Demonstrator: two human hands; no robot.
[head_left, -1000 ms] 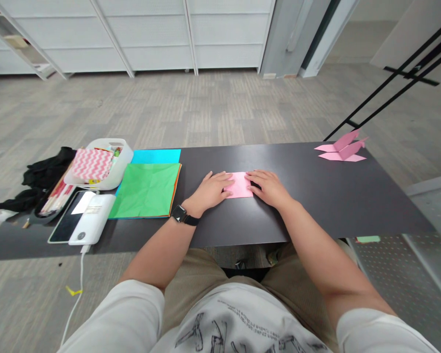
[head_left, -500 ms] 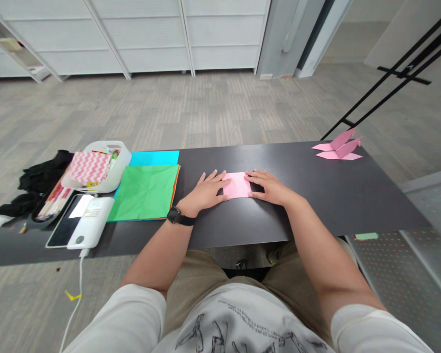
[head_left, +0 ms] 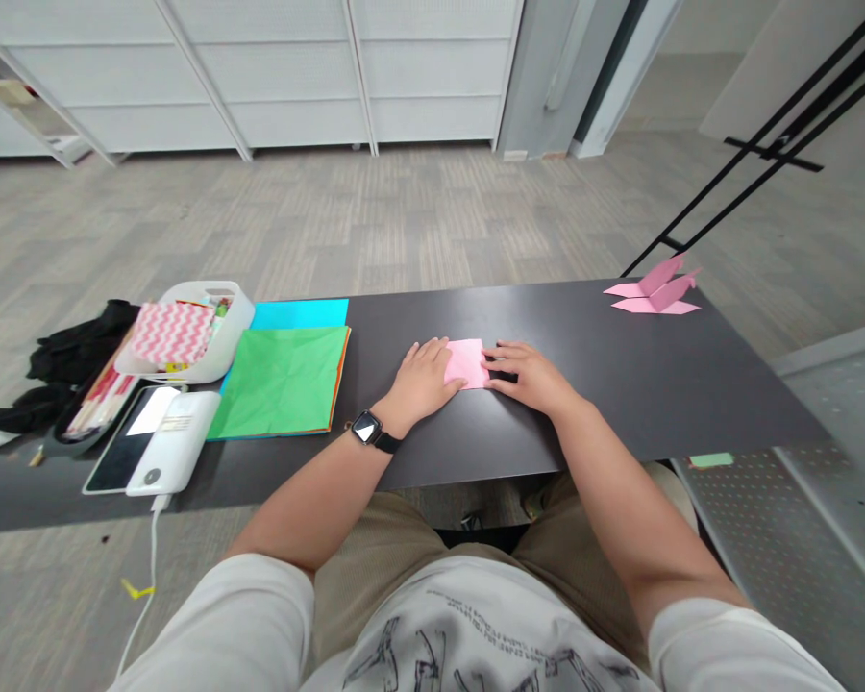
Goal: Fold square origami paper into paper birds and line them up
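Note:
A small pink sheet of paper [head_left: 465, 364] lies flat on the dark table [head_left: 432, 452] in front of me. Over its left edge rests my left hand [head_left: 424, 378], fingers stretched out and thumb on the near corner. My right hand [head_left: 528, 375] is at the right edge, its fingers apart and the tips touching the paper. Neither hand grips anything. Part of the paper is hidden beneath my left fingers.
Two folded pink paper birds [head_left: 655, 293] stand at the far right. To my left are a green sheet [head_left: 281, 380] atop other coloured paper, a white basket [head_left: 234, 332], and a white power bank [head_left: 174, 442] with a cable, overlapping a phone [head_left: 122, 457].
My left hand has slid right and covers more of the pink paper, whose visible part is narrower. My right hand stays at the right edge. The view has shifted slightly.

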